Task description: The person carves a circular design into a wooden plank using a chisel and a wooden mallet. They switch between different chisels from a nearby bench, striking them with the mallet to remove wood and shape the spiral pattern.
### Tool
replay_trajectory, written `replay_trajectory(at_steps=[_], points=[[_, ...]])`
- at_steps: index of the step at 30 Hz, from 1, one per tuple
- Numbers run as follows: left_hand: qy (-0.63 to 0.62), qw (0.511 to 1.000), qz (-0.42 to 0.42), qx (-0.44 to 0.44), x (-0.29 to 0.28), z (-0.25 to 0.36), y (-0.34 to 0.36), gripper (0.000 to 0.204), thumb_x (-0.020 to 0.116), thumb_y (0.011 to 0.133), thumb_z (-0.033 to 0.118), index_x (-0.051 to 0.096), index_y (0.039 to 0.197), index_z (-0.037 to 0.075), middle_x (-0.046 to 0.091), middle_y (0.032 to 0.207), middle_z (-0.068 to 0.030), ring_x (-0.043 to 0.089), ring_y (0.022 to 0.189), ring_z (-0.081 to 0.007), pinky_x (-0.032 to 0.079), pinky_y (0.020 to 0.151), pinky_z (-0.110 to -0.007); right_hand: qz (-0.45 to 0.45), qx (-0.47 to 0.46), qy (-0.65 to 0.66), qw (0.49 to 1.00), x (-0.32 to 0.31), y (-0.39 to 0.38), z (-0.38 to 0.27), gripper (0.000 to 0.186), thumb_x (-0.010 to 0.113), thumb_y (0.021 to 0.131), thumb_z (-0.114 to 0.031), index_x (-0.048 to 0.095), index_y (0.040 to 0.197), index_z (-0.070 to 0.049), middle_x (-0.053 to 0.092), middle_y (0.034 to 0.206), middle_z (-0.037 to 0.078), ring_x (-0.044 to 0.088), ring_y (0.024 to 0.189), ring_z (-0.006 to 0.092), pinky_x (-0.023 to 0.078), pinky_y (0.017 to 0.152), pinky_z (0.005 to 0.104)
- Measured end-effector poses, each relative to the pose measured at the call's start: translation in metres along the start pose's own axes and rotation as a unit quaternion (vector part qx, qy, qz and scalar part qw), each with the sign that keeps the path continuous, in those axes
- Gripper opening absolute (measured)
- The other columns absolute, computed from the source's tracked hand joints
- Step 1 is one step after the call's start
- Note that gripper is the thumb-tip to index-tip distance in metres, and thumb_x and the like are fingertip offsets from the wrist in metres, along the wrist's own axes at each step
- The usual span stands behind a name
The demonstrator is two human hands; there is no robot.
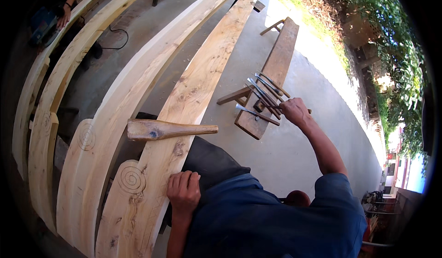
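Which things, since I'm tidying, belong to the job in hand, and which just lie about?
Likely in the job:
chisels at the right hand
wooden mallet
spiral-marked plank under the left hand
bench

Apparently separate:
black cord
blue power tool by a co-worker's hand

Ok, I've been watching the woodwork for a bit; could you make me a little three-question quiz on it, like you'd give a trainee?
1. Multiple choice: what does the mallet look to be made of?
A) Rubber
B) Wood
C) Steel

2. True or false: the right hand is at the chisels on the bench.

3. Short answer: which hand rests at the edge of the beam that the mallet lies across?

Key:
1. B.
2. True.
3. The left hand.
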State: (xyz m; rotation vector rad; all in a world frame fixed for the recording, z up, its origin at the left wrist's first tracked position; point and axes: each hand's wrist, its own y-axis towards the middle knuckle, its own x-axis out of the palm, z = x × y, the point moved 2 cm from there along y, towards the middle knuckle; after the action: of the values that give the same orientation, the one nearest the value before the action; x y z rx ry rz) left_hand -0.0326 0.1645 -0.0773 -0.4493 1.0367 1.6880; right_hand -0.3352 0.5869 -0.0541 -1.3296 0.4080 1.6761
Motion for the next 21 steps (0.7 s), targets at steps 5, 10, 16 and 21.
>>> replay_trajectory(at_steps=[5, 10, 16, 21], points=[[-0.02, 1.0, 0.0, 0.005, -0.004, 0.006, 0.005, 0.02, 0.081, 0.088, 0.006, 0.075, 0.107, 0.003, 0.072, 0.101, -0.0095, 0.071, 0.092, -0.0292, 0.058, 0.086, -0.045, 0.057, -0.001, -0.01, 0.998, -0.023, -0.008, -0.006, 0.01, 0.067, 0.087, -0.004, 0.077, 0.086, -0.007, 0.07, 0.073, 0.016, 0.073, 0.071, 0.0355, 0.055, 0.067, 0.048], [-0.003, 0.998, 0.064, -0.015, -0.027, 0.016, 0.014, 0.034, 0.084, 0.09, 0.014, 0.075, 0.12, 0.0, 0.075, 0.11, -0.0111, 0.073, 0.1, -0.0284, 0.06, 0.09, -0.042, 0.114, -0.122, 0.032, 0.985, -0.218, -0.011, -0.167, 0.017, 0.067, 0.089, -0.004, 0.073, 0.104, -0.001, 0.066, 0.078, 0.011, 0.07, 0.077, 0.0272, 0.054, 0.071, 0.0417], [0.047, 0.995, 0.074, -0.049, -0.043, 0.022, 0.004, 0.036, 0.083, 0.093, 0.014, 0.074, 0.125, 0.0, 0.075, 0.109, -0.012, 0.075, 0.096, -0.0282, 0.06, 0.083, -0.04, 0.151, -0.467, -0.012, 0.871, -0.28, -0.011, -0.291, 0.024, 0.068, 0.08, -0.013, 0.069, 0.097, 0.004, 0.061, 0.08, 0.007, 0.063, 0.077, 0.0205, 0.045, 0.069, 0.0353], [0.108, 0.979, 0.086, -0.148, -0.08, 0.005, -0.023, 0.028, 0.081, 0.091, 0.01, 0.077, 0.118, 0.003, 0.071, 0.092, -0.0087, 0.068, 0.073, -0.0278, 0.053, 0.064, -0.04, 0.134, -0.577, -0.007, 0.805, -0.302, -0.004, -0.329, 0.034, 0.069, 0.08, -0.018, 0.071, 0.102, 0.008, 0.064, 0.083, 0.007, 0.064, 0.079, 0.0198, 0.047, 0.071, 0.0321]])
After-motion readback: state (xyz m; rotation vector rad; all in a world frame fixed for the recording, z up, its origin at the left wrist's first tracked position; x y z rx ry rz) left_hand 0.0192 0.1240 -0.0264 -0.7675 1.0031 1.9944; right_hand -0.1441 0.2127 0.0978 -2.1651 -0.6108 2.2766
